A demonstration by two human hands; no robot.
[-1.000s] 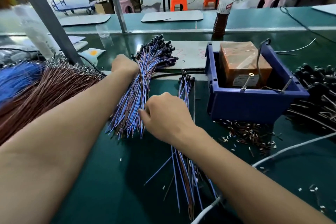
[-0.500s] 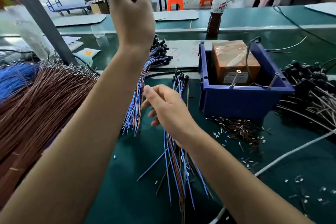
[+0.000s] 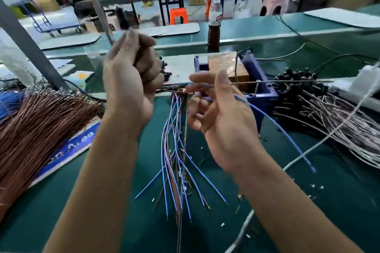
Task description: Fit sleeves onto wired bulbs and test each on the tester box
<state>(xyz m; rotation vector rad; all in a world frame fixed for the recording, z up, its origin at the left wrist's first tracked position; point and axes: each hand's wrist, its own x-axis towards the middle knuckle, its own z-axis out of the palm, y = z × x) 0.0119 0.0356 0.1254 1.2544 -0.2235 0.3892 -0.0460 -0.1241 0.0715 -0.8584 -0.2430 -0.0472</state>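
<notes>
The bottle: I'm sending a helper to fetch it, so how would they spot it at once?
Look past the blue bin to the far edge of the green table. The bottle stands upright there, just beyond the bin. It is the only tall clear thing there, with dark brown liquid, a red-and-white label and a white cap.

factory assembly line | green workbenches [image 3: 267, 28] | wire bundles [image 3: 41, 121] | stools [image 3: 178, 15]

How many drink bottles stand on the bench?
1: a bottle of dark liquid stands upright on the far green table, behind the blue bin. Others may be hidden.
</notes>
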